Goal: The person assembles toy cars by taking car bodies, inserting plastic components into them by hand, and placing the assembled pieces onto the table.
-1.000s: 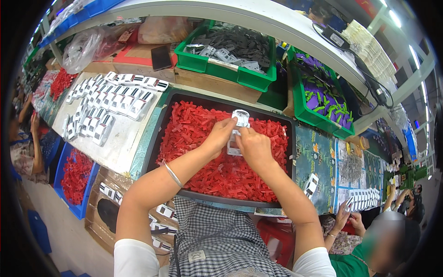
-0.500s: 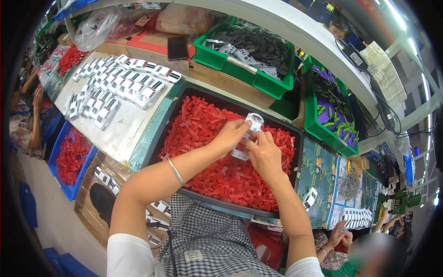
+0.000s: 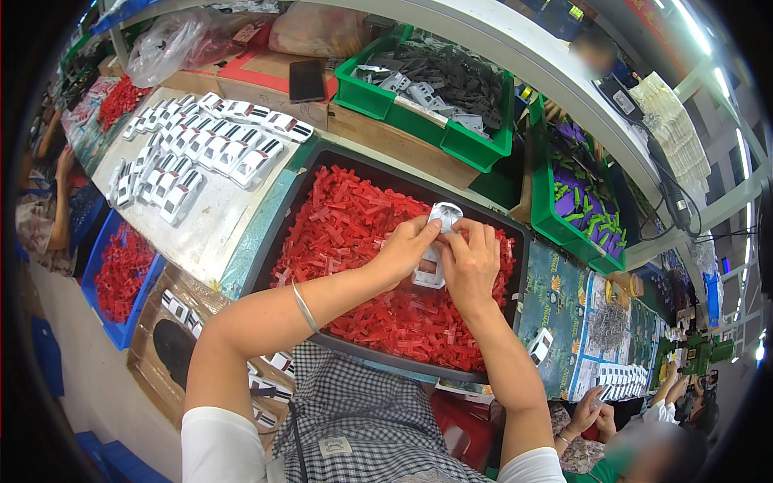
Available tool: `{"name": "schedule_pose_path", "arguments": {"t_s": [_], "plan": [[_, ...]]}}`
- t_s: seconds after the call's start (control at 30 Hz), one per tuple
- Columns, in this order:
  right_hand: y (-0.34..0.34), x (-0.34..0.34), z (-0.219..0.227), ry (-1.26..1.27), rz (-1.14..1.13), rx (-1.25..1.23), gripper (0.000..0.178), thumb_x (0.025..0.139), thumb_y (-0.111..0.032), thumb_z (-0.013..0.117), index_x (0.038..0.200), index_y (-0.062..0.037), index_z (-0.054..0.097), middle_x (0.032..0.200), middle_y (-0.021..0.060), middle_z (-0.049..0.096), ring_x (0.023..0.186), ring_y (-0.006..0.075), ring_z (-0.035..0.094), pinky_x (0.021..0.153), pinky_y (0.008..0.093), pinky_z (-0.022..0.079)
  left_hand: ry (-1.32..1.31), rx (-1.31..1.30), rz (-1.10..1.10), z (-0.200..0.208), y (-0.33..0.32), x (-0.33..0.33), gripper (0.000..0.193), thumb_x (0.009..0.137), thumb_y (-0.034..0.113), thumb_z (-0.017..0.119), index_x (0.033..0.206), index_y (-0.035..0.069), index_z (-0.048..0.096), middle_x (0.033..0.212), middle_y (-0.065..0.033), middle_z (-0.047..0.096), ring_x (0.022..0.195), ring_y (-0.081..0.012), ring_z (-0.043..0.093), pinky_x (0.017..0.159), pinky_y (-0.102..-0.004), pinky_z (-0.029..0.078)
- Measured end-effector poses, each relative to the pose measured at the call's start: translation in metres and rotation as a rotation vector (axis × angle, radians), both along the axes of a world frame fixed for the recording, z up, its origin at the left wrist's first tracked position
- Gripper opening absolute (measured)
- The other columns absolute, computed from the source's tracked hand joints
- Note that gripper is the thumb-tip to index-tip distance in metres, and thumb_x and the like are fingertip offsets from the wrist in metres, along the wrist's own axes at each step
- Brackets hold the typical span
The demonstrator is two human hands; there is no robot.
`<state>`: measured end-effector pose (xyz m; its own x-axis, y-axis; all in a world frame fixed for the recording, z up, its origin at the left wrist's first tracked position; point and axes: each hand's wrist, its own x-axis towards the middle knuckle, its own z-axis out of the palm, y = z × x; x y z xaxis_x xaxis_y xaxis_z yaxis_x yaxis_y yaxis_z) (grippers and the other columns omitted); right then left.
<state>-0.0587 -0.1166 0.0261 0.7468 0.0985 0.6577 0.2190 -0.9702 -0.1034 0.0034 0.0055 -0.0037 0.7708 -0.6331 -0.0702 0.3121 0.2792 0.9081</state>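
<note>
A white toy car body (image 3: 431, 275), its hollow underside showing, is held between both hands over a black tray (image 3: 259, 262) heaped with small red plastic parts (image 3: 346, 233). My left hand (image 3: 409, 245) pinches its far left end, thumb and fingers pressed together. My right hand (image 3: 469, 259) closes on it from the right, fingers bent over the middle. The fingers cover much of the body, and whether a small part sits between them cannot be made out.
Rows of white toy cars (image 3: 201, 145) stand on the board at left. Green bins (image 3: 491, 153) of grey parts and purple-green parts (image 3: 576, 193) lie behind the tray. A phone (image 3: 307, 81) rests on a box. One white car (image 3: 541, 346) lies at right, near a co-worker's hands (image 3: 592, 414).
The toy car body has turned a little, and more of its near end shows below my fingers. My right fingers have shifted up along it.
</note>
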Motion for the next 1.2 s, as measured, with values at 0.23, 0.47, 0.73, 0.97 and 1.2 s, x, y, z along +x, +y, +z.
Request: {"name": "schedule_pose_path", "arguments": {"t_s": [0.23, 0.47, 0.73, 0.97, 1.2], "plan": [[0.002, 0.002, 0.001, -0.077, -0.011, 0.014, 0.017, 0.065, 0.0, 0.07, 0.081, -0.0033, 0.064, 0.1, 0.0083, 0.059, 0.093, 0.0279, 0.054, 0.08, 0.0407, 0.04, -0.015, -0.013, 0.01, 0.003, 0.002, -0.002, 0.031, 0.1, 0.023, 0.045, 0.116, -0.001, 0.055, 0.101, -0.0071, 0.062, 0.092, -0.0122, 0.058, 0.079, -0.0294, 0.05], [0.003, 0.0, -0.001, -0.109, 0.014, -0.064, 0.019, 0.065, 0.001, 0.069, 0.082, -0.004, 0.065, 0.102, 0.0086, 0.058, 0.096, 0.0283, 0.054, 0.084, 0.0419, 0.039, -0.026, -0.001, 0.048, 0.004, 0.001, -0.006, 0.03, 0.1, 0.021, 0.044, 0.115, -0.001, 0.057, 0.102, -0.006, 0.062, 0.093, -0.0104, 0.056, 0.083, -0.028, 0.047], [0.001, 0.0, 0.004, -0.088, -0.018, 0.0, 0.018, 0.065, -0.001, 0.073, 0.08, -0.005, 0.063, 0.104, 0.0077, 0.058, 0.099, 0.0283, 0.053, 0.087, 0.0416, 0.038, -0.011, -0.047, 0.033, 0.002, -0.001, -0.006, 0.025, 0.099, 0.016, 0.046, 0.116, 0.0, 0.056, 0.101, -0.0056, 0.062, 0.09, -0.0107, 0.058, 0.08, -0.0279, 0.048], [-0.001, 0.002, 0.004, 0.027, -0.008, 0.332, 0.048, 0.066, -0.003, 0.076, 0.109, -0.0049, 0.056, 0.113, 0.0104, 0.054, 0.101, 0.0269, 0.053, 0.09, 0.0383, 0.042, -0.151, 0.035, 0.048, -0.01, -0.001, 0.001, 0.023, 0.096, 0.012, 0.051, 0.115, 0.0, 0.056, 0.099, -0.0054, 0.062, 0.083, -0.0112, 0.06, 0.066, -0.0276, 0.054], [-0.021, 0.003, -0.001, 0.308, 0.185, 1.074, 0.054, 0.075, -0.001, 0.064, 0.126, 0.0006, 0.048, 0.117, 0.0136, 0.055, 0.106, 0.0174, 0.055, 0.087, 0.0302, 0.047, -0.298, 0.149, 0.162, -0.001, -0.002, -0.006, 0.018, 0.089, 0.014, 0.058, 0.099, -0.001, 0.061, 0.069, -0.0074, 0.062, 0.055, -0.0128, 0.059, 0.05, -0.031, 0.048]]}}
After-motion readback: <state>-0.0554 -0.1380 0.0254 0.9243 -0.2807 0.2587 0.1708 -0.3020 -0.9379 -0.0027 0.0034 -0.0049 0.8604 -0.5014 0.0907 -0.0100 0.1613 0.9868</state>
